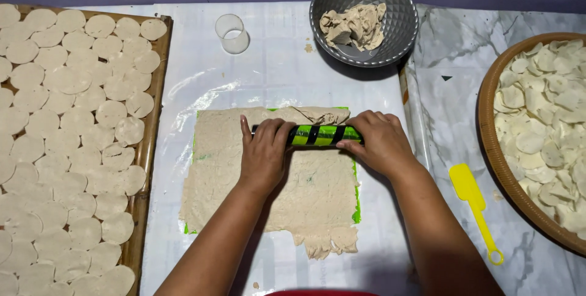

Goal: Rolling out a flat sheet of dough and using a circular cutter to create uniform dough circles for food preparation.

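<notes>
I see both hands on a rolling pin (317, 134), green with black stripes, lying crosswise on the upper part of a dough sheet (268, 180). Left hand (264, 152) is curled over the pin's left end, fingers wrapped on it; right hand (377, 143) grips the right end the same way. The dough is pale beige, flattened into a rough rectangle, ragged at the bottom edge where a lobe hangs past the green mat (356, 207) under it; a thicker fold sits at the top right corner just above the pin. Faint green shows through thin spots. It lies mid-table on clear plastic. Left of it, a woven tray (160, 82) packed with cut dough rounds (67, 149). Up top, a grey bowl (400, 27) with a dough lump (354, 26), and a clear cup (232, 32). On the right, a yellow scraper (473, 201) and a round basket (488, 131) of dried rounds.
</notes>
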